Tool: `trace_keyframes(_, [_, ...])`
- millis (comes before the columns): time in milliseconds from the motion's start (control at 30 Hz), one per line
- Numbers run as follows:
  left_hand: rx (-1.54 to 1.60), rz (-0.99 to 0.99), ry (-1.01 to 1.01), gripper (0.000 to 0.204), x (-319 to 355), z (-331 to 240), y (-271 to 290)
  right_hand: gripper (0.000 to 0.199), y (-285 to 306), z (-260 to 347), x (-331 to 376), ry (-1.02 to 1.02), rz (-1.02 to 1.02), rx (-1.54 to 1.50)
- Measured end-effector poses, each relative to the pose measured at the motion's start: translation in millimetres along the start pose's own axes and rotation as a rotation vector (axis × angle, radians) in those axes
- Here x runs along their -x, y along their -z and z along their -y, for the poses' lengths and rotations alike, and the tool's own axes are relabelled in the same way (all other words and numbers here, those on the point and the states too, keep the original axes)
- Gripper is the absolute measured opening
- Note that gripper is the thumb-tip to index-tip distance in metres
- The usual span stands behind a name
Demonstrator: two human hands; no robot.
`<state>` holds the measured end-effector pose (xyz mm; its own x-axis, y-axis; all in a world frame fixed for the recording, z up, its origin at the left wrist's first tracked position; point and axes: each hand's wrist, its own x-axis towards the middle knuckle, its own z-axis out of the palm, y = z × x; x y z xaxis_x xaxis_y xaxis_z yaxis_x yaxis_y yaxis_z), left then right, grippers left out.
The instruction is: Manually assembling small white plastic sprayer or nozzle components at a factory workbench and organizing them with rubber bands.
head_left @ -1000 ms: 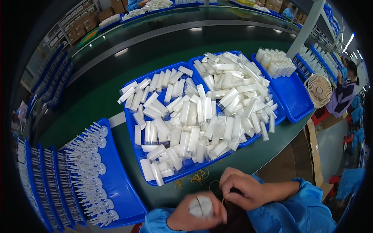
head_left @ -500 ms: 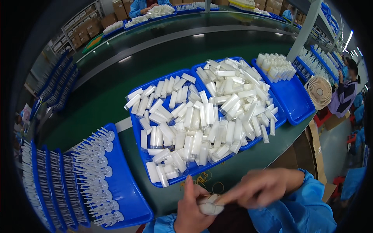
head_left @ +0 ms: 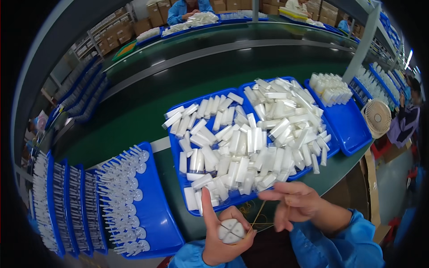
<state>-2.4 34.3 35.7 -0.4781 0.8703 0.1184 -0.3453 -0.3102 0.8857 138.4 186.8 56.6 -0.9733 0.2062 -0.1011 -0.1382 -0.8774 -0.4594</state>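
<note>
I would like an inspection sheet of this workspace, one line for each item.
Surface: green bench, mostly covered by blue trays.
Job's things: bundle of white pieces; rubber band stretched from it.
Clutter: middle trays heaped with white pieces; left tray with rows of small white parts; loose bands.
Grippers: left hand holds the bundle; right hand pulls the band.
Cables: nothing seen.
Surroundings: fan, cardboard boxes, other workers behind.
</note>
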Motion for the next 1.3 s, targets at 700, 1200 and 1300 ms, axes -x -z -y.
trace_keyframes(700, [-0.395,0.08,-0.238,0.12,1,27,-17,0.023,1,-25,-4,0.487,-0.006,1.311])
trace_keyframes(1200, [-0.072,-0.354,-0.122,0.064,3,29,-22,0.021,10,-51,-2,0.684,-0.043,1.299])
trace_keyframes(1300, [-0.438,-0.23,-0.221,0.058,8,-3,7,0.02,7,-13,10,0.763,-0.033,1.512])
